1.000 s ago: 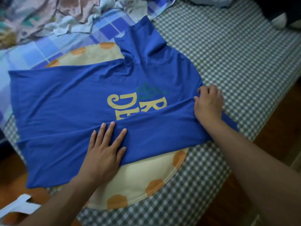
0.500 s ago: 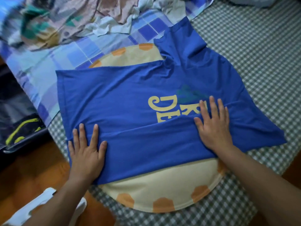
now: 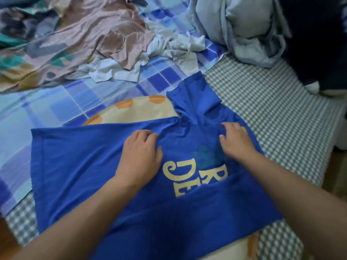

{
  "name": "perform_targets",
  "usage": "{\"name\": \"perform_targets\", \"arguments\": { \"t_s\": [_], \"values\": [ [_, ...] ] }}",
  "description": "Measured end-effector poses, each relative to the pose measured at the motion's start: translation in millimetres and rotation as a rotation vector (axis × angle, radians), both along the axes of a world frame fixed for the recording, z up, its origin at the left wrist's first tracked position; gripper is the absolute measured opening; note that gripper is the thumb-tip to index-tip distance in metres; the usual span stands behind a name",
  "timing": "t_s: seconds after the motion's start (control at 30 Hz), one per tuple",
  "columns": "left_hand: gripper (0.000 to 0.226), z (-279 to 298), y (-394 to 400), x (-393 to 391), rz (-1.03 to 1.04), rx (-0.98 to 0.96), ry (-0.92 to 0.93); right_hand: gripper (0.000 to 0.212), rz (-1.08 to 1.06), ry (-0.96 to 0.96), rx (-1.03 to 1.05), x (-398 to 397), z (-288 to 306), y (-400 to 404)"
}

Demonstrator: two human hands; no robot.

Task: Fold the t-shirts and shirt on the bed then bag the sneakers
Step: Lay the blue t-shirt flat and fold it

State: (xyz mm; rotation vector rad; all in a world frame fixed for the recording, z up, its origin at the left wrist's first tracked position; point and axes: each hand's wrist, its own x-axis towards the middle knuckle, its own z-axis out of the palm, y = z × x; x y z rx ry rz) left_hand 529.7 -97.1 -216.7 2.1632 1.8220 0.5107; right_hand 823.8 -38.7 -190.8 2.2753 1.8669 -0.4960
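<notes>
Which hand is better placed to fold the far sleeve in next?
Right, probably: the right hand grips the blue t-shirt just below its sleeve; the left hand sits farther off.

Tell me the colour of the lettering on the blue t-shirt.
Pale yellow lettering on the blue t-shirt, clearest in the head view.

The blue t-shirt (image 3: 90, 166) is seen as soft, matt knit cloth, with yellow lettering (image 3: 187, 177) printed flat and slightly smoother on it; the checked bedsheet (image 3: 272, 117) is shown as matt woven cloth. The pink garment (image 3: 105, 34) is seen as thin, crumpled cloth; the floor (image 3: 7, 243) appears as smooth brown wood.
</notes>
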Motion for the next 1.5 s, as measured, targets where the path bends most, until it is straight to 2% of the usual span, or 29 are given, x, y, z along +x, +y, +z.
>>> {"name": "perform_targets", "arguments": {
  "t_s": [0.07,0.17,0.37,0.43,0.57,0.6,0.63,0.7,0.8,0.9,1.0,1.07,1.1,1.17,1.23,1.27,1.3,1.37,1.43,1.5],
  "values": [
    [0.040,-12.7,47.2,10.3,-0.039,0.007,0.128,0.054,0.057,-0.016,0.017,6.8,-1.7,32.5],
    [0.039,-26.0,94.4,-5.2,0.030,-0.027,0.305,0.058,0.107,0.009,0.048,12.8,-16.4,74.1],
    [0.036,-29.3,63.8,-87.3,-0.024,-0.065,0.451,0.065,-0.041,0.178,0.090,0.1,-43.8,148.3],
    [0.032,-22.8,63.3,-97.4,0.052,-0.127,0.519,0.066,-0.088,0.178,0.058,-7.9,-47.6,170.8],
    [0.015,-7.6,81.3,-65.7,0.379,-0.260,0.539,0.074,-0.140,0.250,0.024,-10.5,-49.6,199.8],
    [0.017,-5.7,90.6,-51.8,0.385,-0.252,0.504,0.078,-0.167,0.317,0.029,-10.2,-47.6,205.6],
    [0.023,-5.2,101.7,-35.4,0.334,-0.214,0.440,0.073,-0.176,0.389,0.040,-8.7,-49.2,211.7],
    [0.032,-7.9,127.3,4.0,0.185,-0.191,0.231,0.042,-0.161,0.523,0.021,-8.0,-52.5,221.4],
    [0.039,-14.9,150.3,63.9,0.040,-0.339,0.018,0.011,-0.145,0.627,0.132,-3.9,-58.0,232.8],
    [0.047,-26.4,166.5,87.0,0.237,-0.425,-0.076,0.005,-0.253,0.768,0.276,8.7,-57.4,235.4],
    [0.060,-24.9,195.0,110.3,0.490,-0.549,-0.229,0.008,-0.254,0.859,0.220,17.0,-56.4,237.4],
    [0.070,-20.3,210.1,126.1,0.607,-0.567,-0.254,0.006,-0.242,0.935,0.168,17.1,-48.4,240.8],
    [0.070,-25.0,215.5,127.5,0.636,-0.553,-0.244,0.009,-0.238,0.974,0.143,18.2,-45.7,243.9],
    [0.054,-37.1,223.7,120.8,0.707,-0.540,-0.305,0.011,-0.218,1.010,0.088,20.0,-35.8,244.4],
    [0.028,-41.1,228.8,105.6,0.794,-0.560,-0.670,0.013,-0.188,1.016,0.081,21.8,-24.5,240.5],
    [0.024,-34.0,225.6,101.8,0.789,-0.571,-0.900,0.014,-0.169,1.026,0.100,22.8,-16.7,236.4],
    [0.026,-26.3,221.2,99.2,0.766,-0.562,-1.089,0.016,-0.151,1.055,0.130,23.7,-8.3,231.2],
    [0.018,2.2,201.6,94.7,0.640,-0.497,-1.297,0.020,-0.127,1.165,0.195,26.7,15.0,213.3],
    [0.018,31.2,169.9,87.1,0.430,-0.416,-1.338,0.024,-0.107,1.293,0.216,36.5,40.8,181.3],
    [0.026,43.6,134.3,75.4,0.201,-0.422,-1.215,0.028,-0.060,1.307,0.178,55.0,57.4,136.2]
  ]
}}
